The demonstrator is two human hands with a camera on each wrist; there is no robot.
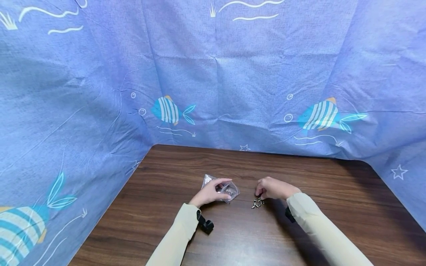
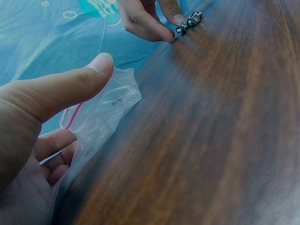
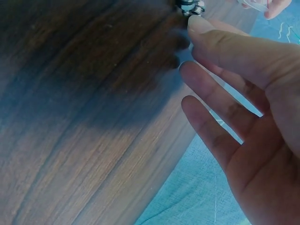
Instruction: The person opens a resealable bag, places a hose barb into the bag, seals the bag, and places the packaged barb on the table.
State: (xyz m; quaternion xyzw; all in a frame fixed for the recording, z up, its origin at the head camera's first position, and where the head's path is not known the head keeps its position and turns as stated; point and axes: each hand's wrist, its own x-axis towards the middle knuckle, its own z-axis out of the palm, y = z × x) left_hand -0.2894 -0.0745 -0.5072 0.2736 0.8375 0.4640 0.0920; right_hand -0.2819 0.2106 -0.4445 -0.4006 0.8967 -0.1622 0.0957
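Observation:
My left hand (image 1: pixel 212 192) holds a clear plastic zip bag (image 1: pixel 232 190), its thumb and fingers spread at the mouth. In the left wrist view the bag (image 2: pixel 105 110) shows a pink zip line and a small metallic piece inside. Across from it, my right hand (image 1: pixel 273 187) reaches down to a small pile of shiny metal screw-like pieces (image 1: pixel 257 203). Its thumb and index fingertips pinch at the edge of the pile (image 3: pixel 191 7), while the other fingers hang loosely spread. The exact piece between the fingertips is mostly hidden.
Behind the left hand lies another part of clear plastic bagging with shiny contents (image 1: pixel 208 179). Everything is on a dark brown wood-grain table (image 1: pixel 186 162). A blue fish-patterned cloth (image 1: pixel 233 81) hangs around its back and sides.

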